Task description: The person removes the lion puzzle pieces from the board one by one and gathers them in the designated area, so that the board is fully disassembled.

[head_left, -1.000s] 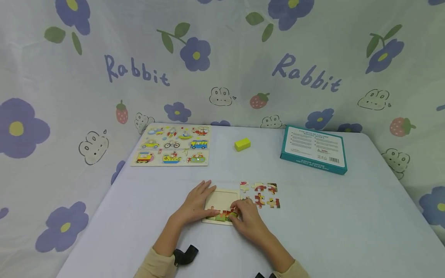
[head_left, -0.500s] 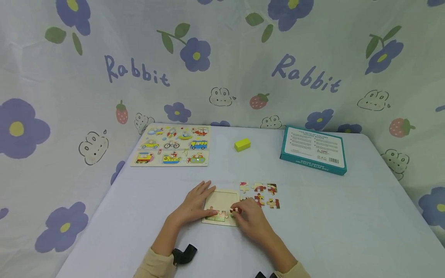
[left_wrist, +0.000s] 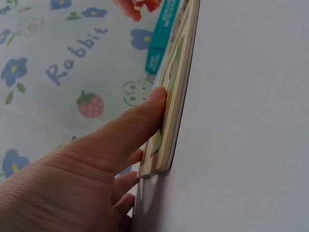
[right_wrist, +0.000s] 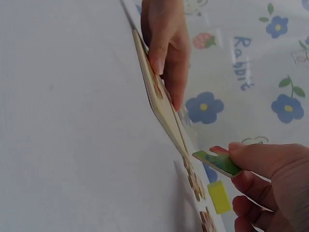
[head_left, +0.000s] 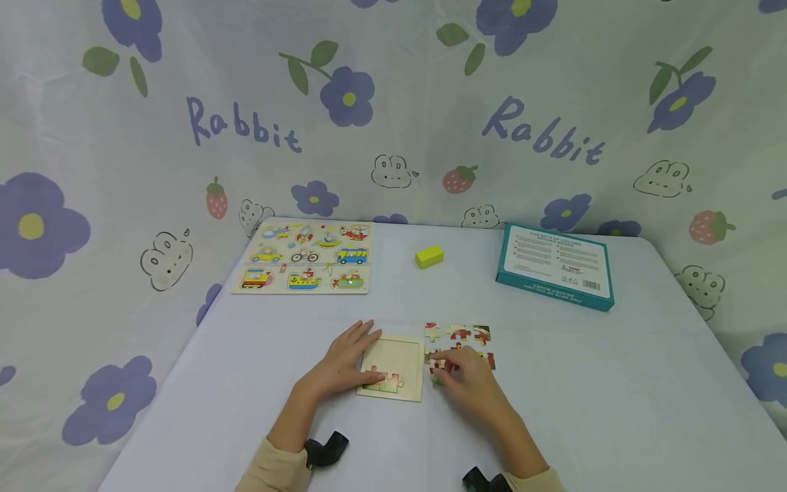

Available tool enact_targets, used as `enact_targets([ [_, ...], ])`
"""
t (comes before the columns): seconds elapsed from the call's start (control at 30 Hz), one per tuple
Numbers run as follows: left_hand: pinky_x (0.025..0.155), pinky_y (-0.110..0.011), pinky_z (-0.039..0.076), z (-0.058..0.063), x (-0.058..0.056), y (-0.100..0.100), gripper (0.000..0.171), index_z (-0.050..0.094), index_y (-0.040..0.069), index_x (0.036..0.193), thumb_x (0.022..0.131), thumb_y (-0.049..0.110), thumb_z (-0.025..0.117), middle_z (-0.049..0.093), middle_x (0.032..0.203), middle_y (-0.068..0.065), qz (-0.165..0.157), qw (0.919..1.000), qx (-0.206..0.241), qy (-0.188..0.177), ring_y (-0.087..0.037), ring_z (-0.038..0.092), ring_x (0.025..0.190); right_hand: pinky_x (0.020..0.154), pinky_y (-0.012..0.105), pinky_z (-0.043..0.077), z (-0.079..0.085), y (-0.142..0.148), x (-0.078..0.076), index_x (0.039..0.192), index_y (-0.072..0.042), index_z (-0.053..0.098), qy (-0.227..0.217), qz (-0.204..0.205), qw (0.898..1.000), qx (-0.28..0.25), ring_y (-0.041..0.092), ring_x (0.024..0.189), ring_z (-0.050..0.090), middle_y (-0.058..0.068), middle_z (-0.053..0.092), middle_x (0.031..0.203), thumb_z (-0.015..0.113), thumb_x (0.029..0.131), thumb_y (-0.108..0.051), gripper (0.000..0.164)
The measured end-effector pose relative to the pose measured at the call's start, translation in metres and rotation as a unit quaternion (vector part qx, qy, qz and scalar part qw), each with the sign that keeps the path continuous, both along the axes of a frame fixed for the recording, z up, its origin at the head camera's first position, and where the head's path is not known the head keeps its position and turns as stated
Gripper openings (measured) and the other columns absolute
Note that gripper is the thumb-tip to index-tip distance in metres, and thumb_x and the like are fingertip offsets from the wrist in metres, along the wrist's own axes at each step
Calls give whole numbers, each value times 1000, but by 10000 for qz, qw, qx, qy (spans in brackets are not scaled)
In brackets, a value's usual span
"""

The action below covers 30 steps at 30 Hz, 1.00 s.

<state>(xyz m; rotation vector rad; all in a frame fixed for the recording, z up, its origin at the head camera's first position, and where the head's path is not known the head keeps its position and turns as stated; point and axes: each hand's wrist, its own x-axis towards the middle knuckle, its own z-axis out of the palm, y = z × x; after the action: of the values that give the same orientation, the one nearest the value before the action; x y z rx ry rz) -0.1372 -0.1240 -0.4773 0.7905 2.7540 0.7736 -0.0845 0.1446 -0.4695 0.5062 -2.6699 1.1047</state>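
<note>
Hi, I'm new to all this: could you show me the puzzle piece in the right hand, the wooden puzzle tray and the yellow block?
Puzzle piece (right_wrist: 221, 162): right wrist view, on its green printed face.
Wooden puzzle tray (head_left: 396, 352): head view, on its bare floor.
Yellow block (head_left: 429, 257): head view, around its middle.

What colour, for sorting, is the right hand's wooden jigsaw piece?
Green and red piece; best in right wrist view.

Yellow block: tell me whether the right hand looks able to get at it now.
Probably yes: only flat loose pieces lie between the right hand and the yellow block, whose top is uncovered. But that hand pinches a puzzle piece, which it may need to set down first.
</note>
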Motion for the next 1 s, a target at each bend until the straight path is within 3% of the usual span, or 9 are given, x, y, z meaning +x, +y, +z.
enact_targets([
  [0.47,106,-54,17,1,-1,-5,95,30,5,143,72,55,69,17,151,-11,-293,9993,-113,-217,-30,9,138,58,23,43,2,37,5,86,-21,66,-647,-680,9955,114,5,68,50,-14,49,69,78,72,-16,19],
  [0.73,106,-54,17,3,-1,-6,93,31,4,142,72,51,71,17,151,-12,-345,9992,-77,-209,-31,10,138,58,25,41,4,53,11,91,-18,66,-1347,-764,9876,255,8,68,48,-10,51,71,76,75,-19,18],
  [1.0,107,-53,15,2,-2,-6,94,30,5,143,72,53,71,16,151,-10,-344,9990,-114,-265,-29,8,138,60,25,41,2,63,14,83,-18,62,-1770,-795,9806,293,9,67,47,-10,51,67,76,75,-22,16],
])
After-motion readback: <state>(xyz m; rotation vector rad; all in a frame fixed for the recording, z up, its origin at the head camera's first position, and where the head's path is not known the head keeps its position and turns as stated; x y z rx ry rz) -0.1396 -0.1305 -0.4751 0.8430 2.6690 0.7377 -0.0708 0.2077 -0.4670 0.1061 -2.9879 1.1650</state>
